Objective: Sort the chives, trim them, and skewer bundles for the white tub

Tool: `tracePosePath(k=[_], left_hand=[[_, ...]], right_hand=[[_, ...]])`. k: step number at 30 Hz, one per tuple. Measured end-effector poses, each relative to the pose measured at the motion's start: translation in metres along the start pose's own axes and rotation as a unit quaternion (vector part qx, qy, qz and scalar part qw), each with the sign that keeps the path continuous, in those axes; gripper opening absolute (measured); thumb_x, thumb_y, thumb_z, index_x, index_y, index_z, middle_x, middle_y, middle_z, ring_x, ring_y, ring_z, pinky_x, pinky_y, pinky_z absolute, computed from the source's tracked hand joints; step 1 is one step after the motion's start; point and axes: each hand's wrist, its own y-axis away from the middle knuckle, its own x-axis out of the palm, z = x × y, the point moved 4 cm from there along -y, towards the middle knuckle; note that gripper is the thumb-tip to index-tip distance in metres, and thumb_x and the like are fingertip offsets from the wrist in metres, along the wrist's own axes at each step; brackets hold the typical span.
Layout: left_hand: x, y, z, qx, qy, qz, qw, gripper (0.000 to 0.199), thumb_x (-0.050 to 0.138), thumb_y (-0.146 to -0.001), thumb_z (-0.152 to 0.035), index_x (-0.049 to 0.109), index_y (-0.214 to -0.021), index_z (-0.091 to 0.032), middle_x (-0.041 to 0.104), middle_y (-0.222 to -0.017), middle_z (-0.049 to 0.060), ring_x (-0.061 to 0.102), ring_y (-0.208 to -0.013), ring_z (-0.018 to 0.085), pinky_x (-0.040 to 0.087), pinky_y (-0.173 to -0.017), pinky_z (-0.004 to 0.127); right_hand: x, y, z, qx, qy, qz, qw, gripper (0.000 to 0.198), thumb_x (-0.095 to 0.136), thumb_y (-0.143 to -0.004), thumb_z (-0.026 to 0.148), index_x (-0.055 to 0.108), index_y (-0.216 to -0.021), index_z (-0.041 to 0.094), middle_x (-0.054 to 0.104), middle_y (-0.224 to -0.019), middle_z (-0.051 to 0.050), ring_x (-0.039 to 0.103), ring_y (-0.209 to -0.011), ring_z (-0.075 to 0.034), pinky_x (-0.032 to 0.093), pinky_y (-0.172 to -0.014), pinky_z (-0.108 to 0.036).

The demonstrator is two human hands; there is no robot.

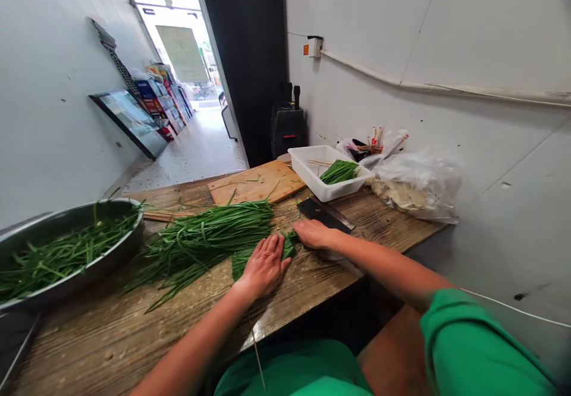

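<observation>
My left hand (266, 263) lies flat with its fingers stretched over a short row of cut green chives (241, 261) near the table's front edge. A thin skewer (257, 351) juts out past the edge below that hand. My right hand (313, 233) is closed at the right end of the row, and what its fingers hold is hidden. Just behind the right hand rests a cleaver (325, 214) with a dark blade. A large heap of long chives (214, 229) spreads to the left of my left hand.
A big metal basin (134, 220) of loose greens stands at the left. Behind are a wooden cutting board (254, 183), a white plastic tray (328, 191) holding cut chives, and a clear plastic bag (414, 185). Several skewers (167, 215) lie beside the basin. A wall (446, 39) borders the right.
</observation>
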Motion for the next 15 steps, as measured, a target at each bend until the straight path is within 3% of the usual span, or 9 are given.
tracePosePath(k=[6, 15], left_hand=[[-0.001, -0.001, -0.001, 0.001, -0.008, 0.013, 1.000, 0.057, 0.029, -0.086, -0.043, 0.032, -0.130, -0.008, 0.036, -0.132, 0.017, 0.030, -0.124, 0.027, 0.023, -0.102, 0.041], [0.001, -0.001, 0.000, -0.002, 0.002, 0.014, 1.000, 0.055, 0.028, -0.086, -0.043, 0.034, -0.129, -0.008, 0.035, -0.133, 0.017, 0.029, -0.124, 0.027, 0.022, -0.102, 0.040]], right_hand=[[0.006, -0.008, 0.005, 0.027, -0.010, -0.011, 1.000, 0.023, 0.034, -0.085, 0.012, 0.052, -0.099, 0.010, 0.062, -0.099, -0.015, 0.058, -0.094, -0.022, 0.044, -0.074, -0.030], [0.021, -0.015, -0.013, 0.145, -0.118, -0.034, 0.982, 0.023, 0.047, -0.075, 0.009, 0.051, -0.097, 0.009, 0.063, -0.092, -0.017, 0.060, -0.087, -0.024, 0.043, -0.068, -0.028]])
